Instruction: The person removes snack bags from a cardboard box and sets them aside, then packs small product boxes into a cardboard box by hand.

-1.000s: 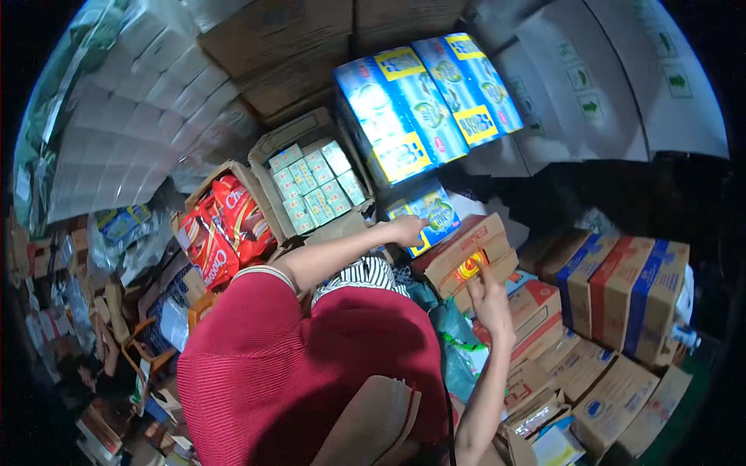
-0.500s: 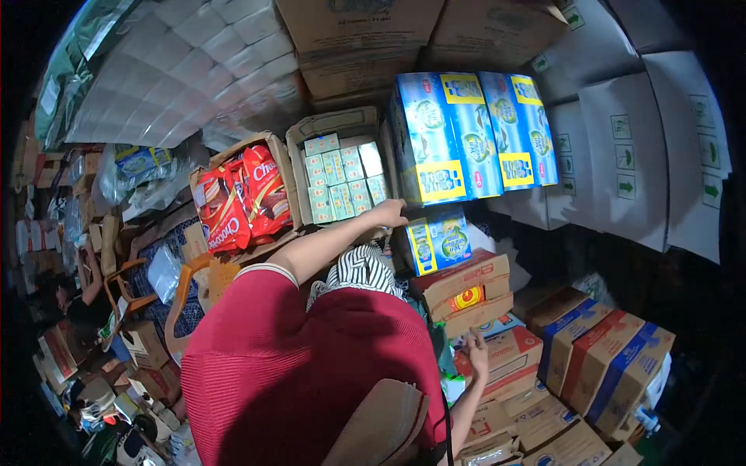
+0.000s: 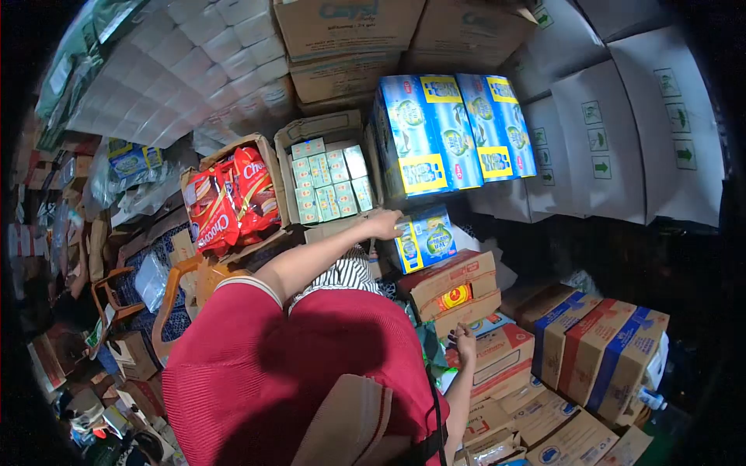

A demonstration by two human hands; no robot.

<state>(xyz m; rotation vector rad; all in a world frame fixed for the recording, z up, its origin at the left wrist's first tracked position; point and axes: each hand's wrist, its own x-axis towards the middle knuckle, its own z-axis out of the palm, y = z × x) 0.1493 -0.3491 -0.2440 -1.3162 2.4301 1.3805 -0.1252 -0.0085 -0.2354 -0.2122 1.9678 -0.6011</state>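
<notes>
My left hand (image 3: 384,225) reaches out past my striped trousers. Its fingers lie against the upper left edge of a small blue and yellow carton (image 3: 432,238); they look outstretched rather than wrapped round it. Just beyond is an opened cardboard box (image 3: 284,141) of small pale green boxes (image 3: 325,182). My right hand (image 3: 464,342) hangs low with loosely bent fingers, and nothing shows in it. Nearest to it are an opened brown carton (image 3: 443,287) with a red and yellow item (image 3: 455,297) inside and a red-topped carton (image 3: 503,349).
Two large blue packs (image 3: 454,136) stand behind the small carton. A box holds red Choco packs (image 3: 237,198) at left. White cartons (image 3: 602,147) rise on the right, and taped brown cartons (image 3: 594,349) sit lower right. An orange-brown chair (image 3: 175,299) is at left.
My left hand has moved a little right and closer to me, up against the small blue carton. My right hand has lifted slightly with its fingers bent. The view has shifted.
</notes>
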